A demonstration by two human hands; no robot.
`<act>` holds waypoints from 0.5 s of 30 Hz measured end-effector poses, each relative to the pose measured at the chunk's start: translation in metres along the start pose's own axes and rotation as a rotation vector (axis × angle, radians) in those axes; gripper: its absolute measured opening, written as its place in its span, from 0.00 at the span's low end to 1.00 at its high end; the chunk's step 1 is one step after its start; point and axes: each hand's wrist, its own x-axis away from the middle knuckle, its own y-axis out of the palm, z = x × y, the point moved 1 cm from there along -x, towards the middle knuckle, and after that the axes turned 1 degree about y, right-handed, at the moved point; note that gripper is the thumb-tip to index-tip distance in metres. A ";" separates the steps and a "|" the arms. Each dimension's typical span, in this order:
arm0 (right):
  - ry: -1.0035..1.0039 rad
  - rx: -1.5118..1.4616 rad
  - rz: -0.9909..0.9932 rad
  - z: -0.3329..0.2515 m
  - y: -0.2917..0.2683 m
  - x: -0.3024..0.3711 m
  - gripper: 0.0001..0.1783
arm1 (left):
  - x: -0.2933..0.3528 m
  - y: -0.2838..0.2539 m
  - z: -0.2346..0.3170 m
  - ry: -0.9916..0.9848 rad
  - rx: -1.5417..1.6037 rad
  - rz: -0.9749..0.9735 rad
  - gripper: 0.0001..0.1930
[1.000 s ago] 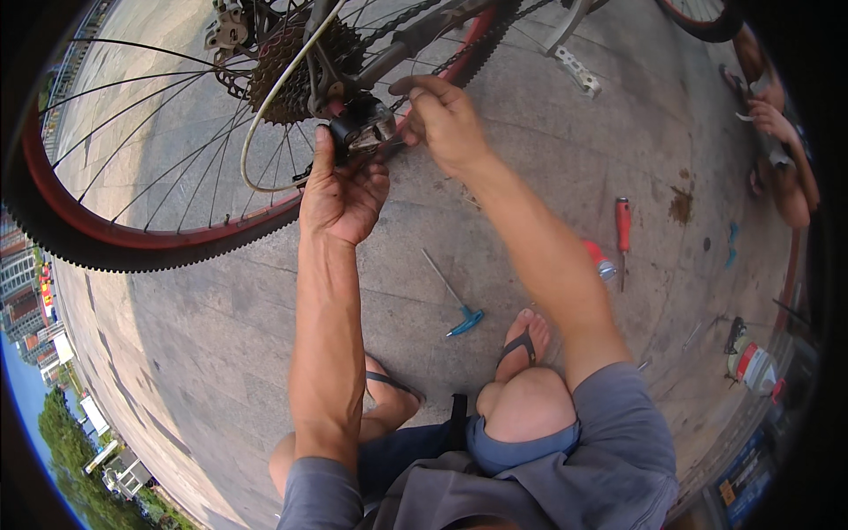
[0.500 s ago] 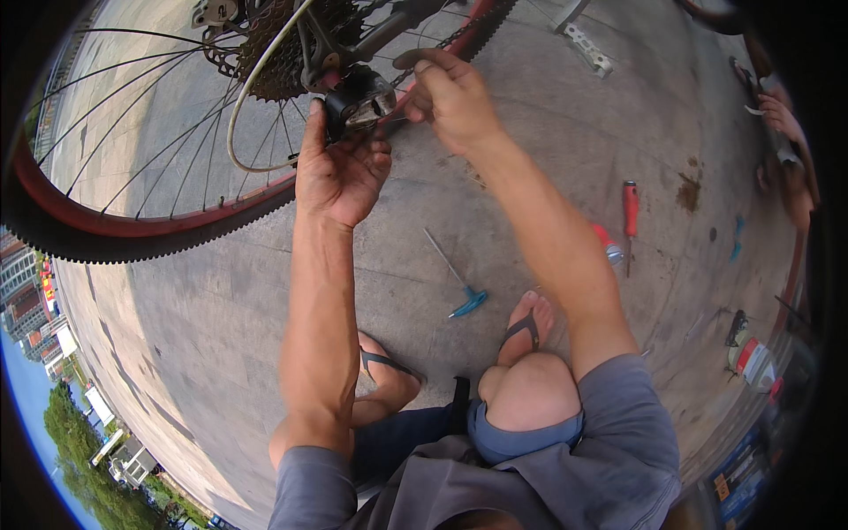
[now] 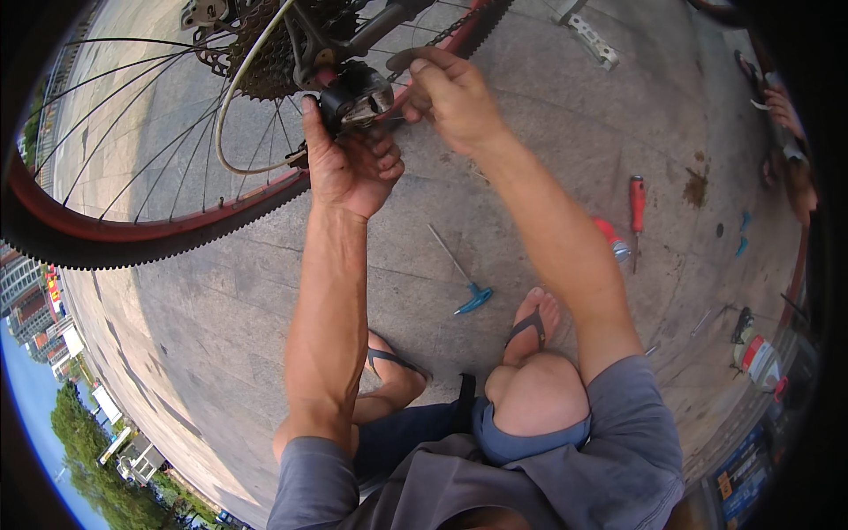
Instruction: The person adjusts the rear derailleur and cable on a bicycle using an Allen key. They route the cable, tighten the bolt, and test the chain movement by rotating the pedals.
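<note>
A bicycle's rear derailleur (image 3: 353,95), black and silver, hangs below the sprocket cassette (image 3: 274,53). My left hand (image 3: 349,172) grips it from below, the thumb up along its left side and the fingers curled under it. Just to its right, my right hand (image 3: 455,102) is closed, thumb against the bent index finger; what lies between them is too small to make out. The chain (image 3: 446,31) runs down behind that hand. A pale cable housing (image 3: 231,106) loops left of the derailleur to its lower end.
The rear wheel's red rim (image 3: 132,231) and spokes fill the upper left. On the paving lie a blue T-handle wrench (image 3: 474,299), a red-handled screwdriver (image 3: 637,203) and a red round container (image 3: 611,237). A silver metal part (image 3: 592,40) lies farther off. Another person's hand (image 3: 782,110) shows at right.
My left hand and the derailleur have shifted slightly, the hand turning a little to the right with its fingers more curled. My right hand stays close to the same spot.
</note>
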 end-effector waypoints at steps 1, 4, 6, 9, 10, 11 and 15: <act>0.009 -0.009 -0.007 0.002 0.002 0.000 0.13 | 0.000 -0.001 0.000 0.008 0.006 0.001 0.41; -0.024 -0.023 -0.028 0.007 -0.002 0.000 0.13 | 0.000 -0.003 0.000 -0.010 -0.020 0.022 0.40; -0.006 -0.059 -0.010 0.010 0.000 0.001 0.13 | 0.002 -0.002 0.001 -0.019 -0.056 0.068 0.39; 0.026 -0.135 0.004 0.016 0.001 0.004 0.11 | 0.007 -0.001 0.005 -0.028 -0.104 0.138 0.38; 0.038 -0.165 0.006 0.018 0.001 0.006 0.11 | 0.007 -0.003 0.006 -0.038 -0.113 0.144 0.38; 0.028 -0.180 0.015 0.021 0.001 0.006 0.11 | 0.008 -0.002 0.007 -0.047 -0.122 0.151 0.38; 0.005 -0.225 0.065 0.018 0.004 0.004 0.11 | 0.011 0.008 0.006 -0.023 -0.131 0.208 0.37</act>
